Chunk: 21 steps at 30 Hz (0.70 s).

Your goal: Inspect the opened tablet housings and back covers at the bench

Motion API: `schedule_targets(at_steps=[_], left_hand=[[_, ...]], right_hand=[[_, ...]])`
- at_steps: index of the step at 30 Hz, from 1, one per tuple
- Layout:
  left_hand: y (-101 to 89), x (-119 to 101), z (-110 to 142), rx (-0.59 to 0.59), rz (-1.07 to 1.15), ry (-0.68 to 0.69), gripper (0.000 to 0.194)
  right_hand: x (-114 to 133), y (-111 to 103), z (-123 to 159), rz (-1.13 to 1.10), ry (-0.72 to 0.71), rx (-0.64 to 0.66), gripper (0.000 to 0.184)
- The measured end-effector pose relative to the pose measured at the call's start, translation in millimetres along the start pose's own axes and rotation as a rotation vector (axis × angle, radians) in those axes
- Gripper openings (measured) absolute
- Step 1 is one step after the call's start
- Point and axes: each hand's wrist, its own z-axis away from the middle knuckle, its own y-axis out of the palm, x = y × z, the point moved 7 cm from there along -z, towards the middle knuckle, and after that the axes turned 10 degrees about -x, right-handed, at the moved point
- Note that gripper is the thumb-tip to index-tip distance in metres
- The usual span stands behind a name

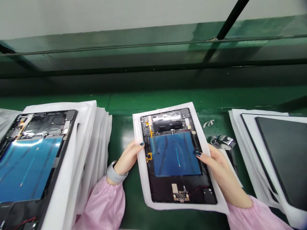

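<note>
An opened tablet body (pixel 176 156), with a blue battery panel and bare circuit parts, lies on a white foam sheet (pixel 144 179) in the middle. My left hand (pixel 128 156) grips the left edge of the sheet and tablet, thumb on top. My right hand (pixel 216 163) holds the right edge, thumb pressed on the tablet's frame. Both wrists wear pink sleeves, and a grey watch (pixel 115 174) sits on the left one.
A tall stack of foam sheets (pixel 91 143) topped by another open tablet (pixel 31 156) stands at left. At right, dark closed tablets (pixel 285 153) lie on white sheets. A shiny metal tool (pixel 223 142) rests on the green bench (pixel 120 105).
</note>
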Motion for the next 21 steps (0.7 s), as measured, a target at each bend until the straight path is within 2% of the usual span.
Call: schedule_targets(at_steps=[4, 7, 21], left_hand=[[2.0, -4.4, 3.1, 0.106, -0.126, 0.099, 0.027], [4.8, -6.0, 5.7, 0.149, -0.164, 0.138, 0.030], [8.4, -9.3, 7.3, 0.084, -0.246, 0.197, 0.033]], right_hand=[[1.4, -10.9, -4.7, -0.051, -0.043, -0.072, 0.008], [-0.4, -12.4, -4.9, -0.087, -0.006, -0.085, 0.006], [6.2, -7.2, -1.9, -0.065, -0.028, -0.070, 0.006]])
